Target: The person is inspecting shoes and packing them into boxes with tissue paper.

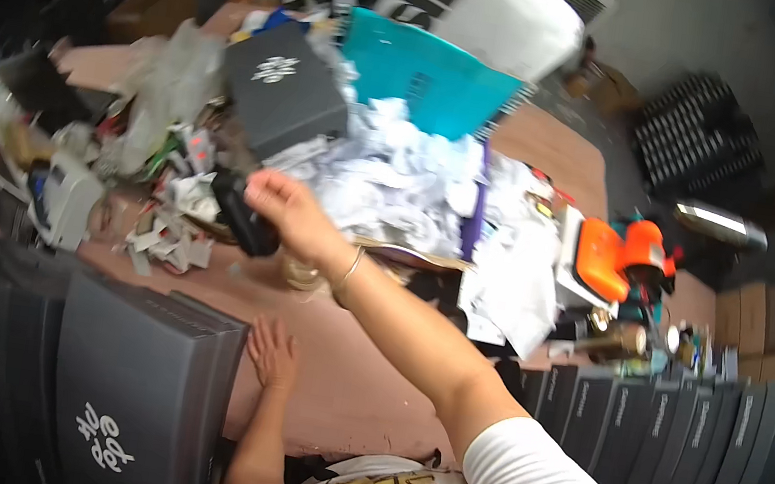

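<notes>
My right hand (289,212) is stretched out over the table, its fingers closed round a black elongated handheld object (247,220). Motion blurs that object, and its kind cannot be made out. Lower down, my left hand (273,353) lies with fingers stretched out on the pinkish table top (346,360). Its fingertips are close to the side of a big dark grey box (136,375) that stands at the left with white lettering. Whether they touch the box is hard to tell.
Beyond my right hand are another dark grey box (285,89) and a heap of crumpled white paper (387,173) below a teal panel (426,74). Paper scraps (172,241) and a label printer (66,202) sit left. An orange tape dispenser (603,260) and a row of grey boxes (658,429) stand right.
</notes>
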`<action>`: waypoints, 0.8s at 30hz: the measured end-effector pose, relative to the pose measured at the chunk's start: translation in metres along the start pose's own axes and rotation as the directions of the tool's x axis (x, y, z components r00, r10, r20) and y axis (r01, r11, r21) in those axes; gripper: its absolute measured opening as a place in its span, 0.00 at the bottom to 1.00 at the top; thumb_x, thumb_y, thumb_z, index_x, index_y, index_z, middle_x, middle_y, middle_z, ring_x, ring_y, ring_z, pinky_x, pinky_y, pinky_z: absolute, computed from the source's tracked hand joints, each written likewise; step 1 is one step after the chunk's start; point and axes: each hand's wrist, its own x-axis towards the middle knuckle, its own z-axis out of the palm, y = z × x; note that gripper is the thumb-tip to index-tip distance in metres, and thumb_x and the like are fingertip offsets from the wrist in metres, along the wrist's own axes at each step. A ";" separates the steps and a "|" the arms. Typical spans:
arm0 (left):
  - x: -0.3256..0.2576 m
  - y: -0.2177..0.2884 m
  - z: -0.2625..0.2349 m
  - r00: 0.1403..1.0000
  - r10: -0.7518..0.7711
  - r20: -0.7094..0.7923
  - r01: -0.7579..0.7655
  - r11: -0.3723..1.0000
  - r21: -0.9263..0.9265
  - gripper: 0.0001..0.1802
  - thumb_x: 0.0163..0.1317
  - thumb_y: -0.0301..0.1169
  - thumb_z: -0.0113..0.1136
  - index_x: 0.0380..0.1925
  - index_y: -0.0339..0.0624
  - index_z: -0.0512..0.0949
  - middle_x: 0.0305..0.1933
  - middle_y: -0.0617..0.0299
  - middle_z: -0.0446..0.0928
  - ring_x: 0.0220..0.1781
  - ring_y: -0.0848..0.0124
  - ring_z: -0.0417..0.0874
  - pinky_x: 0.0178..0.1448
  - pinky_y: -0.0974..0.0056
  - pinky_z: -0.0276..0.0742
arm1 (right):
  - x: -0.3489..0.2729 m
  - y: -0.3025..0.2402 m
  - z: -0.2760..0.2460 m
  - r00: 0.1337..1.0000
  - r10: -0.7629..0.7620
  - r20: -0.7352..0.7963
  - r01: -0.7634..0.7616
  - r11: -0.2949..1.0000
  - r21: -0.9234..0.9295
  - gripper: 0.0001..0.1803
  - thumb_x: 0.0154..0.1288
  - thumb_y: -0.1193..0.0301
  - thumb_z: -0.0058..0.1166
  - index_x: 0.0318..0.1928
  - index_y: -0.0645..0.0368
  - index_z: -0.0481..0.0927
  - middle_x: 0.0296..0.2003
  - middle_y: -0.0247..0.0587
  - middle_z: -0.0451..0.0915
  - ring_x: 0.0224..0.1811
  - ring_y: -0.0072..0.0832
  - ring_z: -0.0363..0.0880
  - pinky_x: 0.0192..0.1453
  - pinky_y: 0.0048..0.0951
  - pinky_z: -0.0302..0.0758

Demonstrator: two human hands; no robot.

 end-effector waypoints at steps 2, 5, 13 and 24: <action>0.005 0.001 -0.013 1.000 -0.029 -0.007 0.028 0.995 -0.095 0.35 0.67 0.50 0.47 0.69 0.46 0.56 0.74 0.47 0.51 0.76 0.51 0.48 0.74 0.46 0.47 | -0.072 0.004 -0.012 0.962 -0.272 0.031 0.262 0.879 -0.399 0.09 0.66 0.67 0.54 0.37 0.61 0.76 0.26 0.29 0.74 0.29 0.18 0.70 0.34 0.24 0.70; -0.005 0.053 -0.073 0.955 0.083 0.284 0.242 0.334 -0.911 0.38 0.69 0.51 0.47 0.72 0.50 0.47 0.73 0.53 0.52 0.74 0.58 0.55 0.71 0.49 0.56 | -0.179 0.033 -0.052 0.963 -0.105 -0.249 -0.065 0.805 -0.590 0.10 0.66 0.69 0.55 0.40 0.65 0.78 0.26 0.42 0.78 0.28 0.22 0.73 0.35 0.27 0.71; -0.051 0.139 -0.037 0.740 0.267 0.618 0.673 -0.290 -0.680 0.26 0.66 0.29 0.50 0.64 0.44 0.63 0.53 0.61 0.72 0.56 0.70 0.73 0.58 0.61 0.72 | -0.261 -0.006 -0.176 0.739 -0.129 -0.661 -0.088 0.955 -0.284 0.10 0.68 0.77 0.46 0.45 0.65 0.79 0.31 0.38 0.81 0.31 0.23 0.81 0.37 0.23 0.79; -0.051 0.094 -0.017 0.689 0.044 0.724 0.706 0.187 -0.683 0.34 0.63 0.45 0.60 0.65 0.41 0.63 0.54 0.58 0.74 0.54 0.68 0.75 0.56 0.60 0.73 | -0.195 -0.005 -0.387 0.810 -0.177 -0.559 -0.535 0.167 -0.828 0.15 0.62 0.68 0.45 0.41 0.64 0.82 0.37 0.57 0.82 0.41 0.48 0.81 0.50 0.43 0.76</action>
